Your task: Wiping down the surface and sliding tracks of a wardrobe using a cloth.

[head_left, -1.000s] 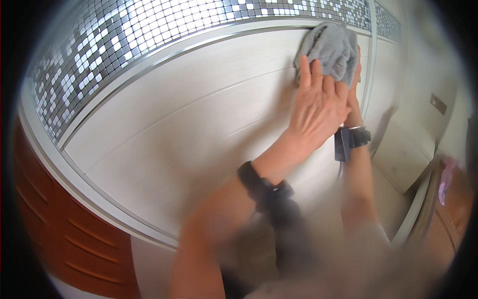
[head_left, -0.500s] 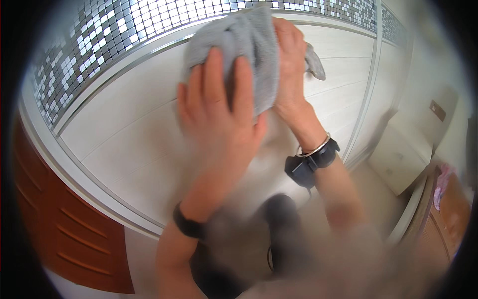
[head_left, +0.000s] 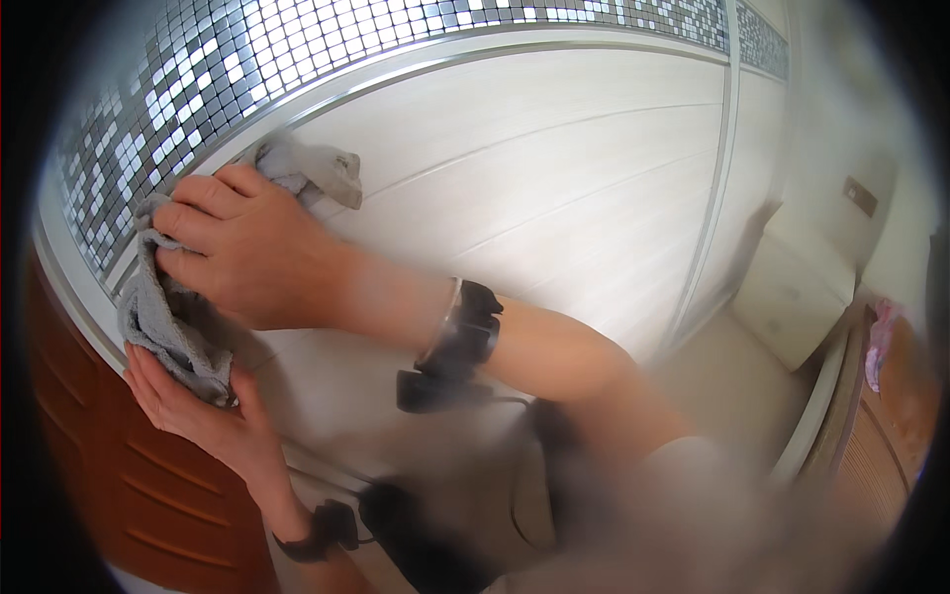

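Observation:
A grey cloth (head_left: 163,317) is bunched at the left end of a pale panelled surface (head_left: 554,158), against the light frame strip (head_left: 287,111) below the mosaic. My right hand (head_left: 252,252) is closed on its upper part, knuckles up, with a loose end of cloth sticking out beyond the fingers. Lower down, my left hand (head_left: 213,426) pinches the hanging end of the cloth between thumb and fingers. Both wrists carry black strapped devices; a bangle is also on the right wrist. The surface directly beneath the cloth is hidden.
A glittering mosaic band (head_left: 327,45) runs along the top. At the left is a reddish-brown panelled door (head_left: 168,495). To the right stand a cream box-like cabinet (head_left: 797,292) and a wooden piece of furniture (head_left: 871,445) with a pink cloth (head_left: 881,346). The lower picture is partly blurred.
Both hands and the cloth have moved from the top middle to the left end of the panel. My left hand has dropped from the cloth's front to its lower end.

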Action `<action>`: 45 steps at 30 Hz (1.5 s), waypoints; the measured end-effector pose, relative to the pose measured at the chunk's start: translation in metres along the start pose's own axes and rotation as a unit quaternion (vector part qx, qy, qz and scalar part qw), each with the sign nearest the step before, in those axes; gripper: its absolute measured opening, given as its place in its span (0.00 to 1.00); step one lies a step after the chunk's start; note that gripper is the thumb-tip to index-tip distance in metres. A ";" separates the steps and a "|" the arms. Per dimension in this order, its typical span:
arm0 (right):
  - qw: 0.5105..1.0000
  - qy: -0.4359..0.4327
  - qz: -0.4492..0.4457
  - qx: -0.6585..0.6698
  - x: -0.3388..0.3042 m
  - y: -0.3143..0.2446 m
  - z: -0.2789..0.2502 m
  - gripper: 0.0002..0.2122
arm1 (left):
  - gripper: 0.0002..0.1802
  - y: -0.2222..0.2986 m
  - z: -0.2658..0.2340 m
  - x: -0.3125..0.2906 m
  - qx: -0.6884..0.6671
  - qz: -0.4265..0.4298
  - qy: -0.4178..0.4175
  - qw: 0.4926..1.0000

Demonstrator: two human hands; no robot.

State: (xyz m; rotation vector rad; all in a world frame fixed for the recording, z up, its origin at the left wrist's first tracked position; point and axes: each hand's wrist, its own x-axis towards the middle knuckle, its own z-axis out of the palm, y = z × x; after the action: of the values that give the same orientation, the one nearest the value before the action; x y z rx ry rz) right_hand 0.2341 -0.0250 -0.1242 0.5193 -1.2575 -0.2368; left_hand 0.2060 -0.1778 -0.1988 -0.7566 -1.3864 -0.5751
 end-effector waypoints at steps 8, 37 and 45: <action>0.963 -0.204 0.154 -0.086 -0.009 0.082 -0.160 0.21 | 0.33 0.094 0.060 0.024 -0.268 0.089 -0.027 0.959; 0.859 -0.398 0.084 -0.311 0.033 0.193 -0.284 0.08 | 0.20 0.212 0.096 0.069 -0.278 0.182 0.051 0.942; 0.830 -0.409 0.000 -0.380 0.038 0.167 -0.255 0.07 | 0.27 0.184 0.079 0.053 -0.317 0.143 -0.017 0.938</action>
State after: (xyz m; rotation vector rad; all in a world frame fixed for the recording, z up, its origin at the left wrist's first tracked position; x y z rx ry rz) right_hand 0.4688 0.1639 -0.0637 -0.3366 -1.8322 -0.9919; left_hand 0.2996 0.0049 -0.1692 -1.4650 -1.0883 -0.7886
